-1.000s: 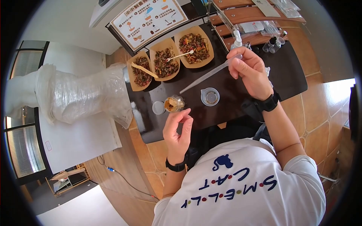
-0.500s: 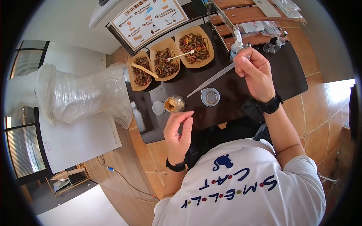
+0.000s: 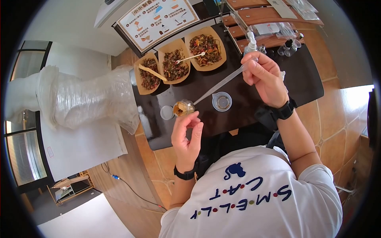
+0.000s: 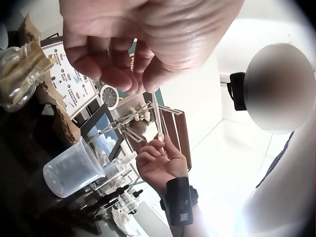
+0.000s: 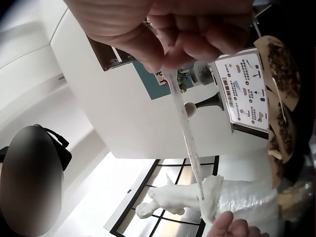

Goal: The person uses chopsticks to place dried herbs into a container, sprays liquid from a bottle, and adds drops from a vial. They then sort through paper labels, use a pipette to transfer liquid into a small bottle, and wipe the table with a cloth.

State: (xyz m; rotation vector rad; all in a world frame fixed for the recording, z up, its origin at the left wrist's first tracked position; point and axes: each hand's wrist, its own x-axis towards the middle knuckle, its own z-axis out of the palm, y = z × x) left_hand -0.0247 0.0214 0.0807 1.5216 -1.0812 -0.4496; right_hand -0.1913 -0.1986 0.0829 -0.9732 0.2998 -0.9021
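Observation:
My right hand point(image 3: 269, 82) pinches the bulb end of a clear plastic pipette point(image 3: 221, 84) between thumb and fingers. The pipette slants down leftward, its tip close beside a small glass jar point(image 3: 184, 108) with tan and brown pieces inside. My left hand point(image 3: 185, 139) hovers at the near side of the jar, fingers loosely bent, thumb apart from the index finger and nothing held. Seen in the left wrist view, the pipette's lower end overlaps the left thumb tip. A clear plastic measuring cup point(image 4: 74, 169) with a little liquid stands between the hands.
A round lid point(image 3: 166, 113) lies left of the jar. Three paper trays point(image 3: 139, 84) of dried plant bits line the back, one with a wooden scoop point(image 3: 152, 73). A pump bottle point(image 3: 251, 44), small bottles point(image 3: 291, 48) and a wooden rack point(image 3: 262, 18) are at back right.
The right hand shifted slightly right with the pipette, then came back left and lower, bringing the tip beside the jar. The left hand has edged slightly up toward the jar.

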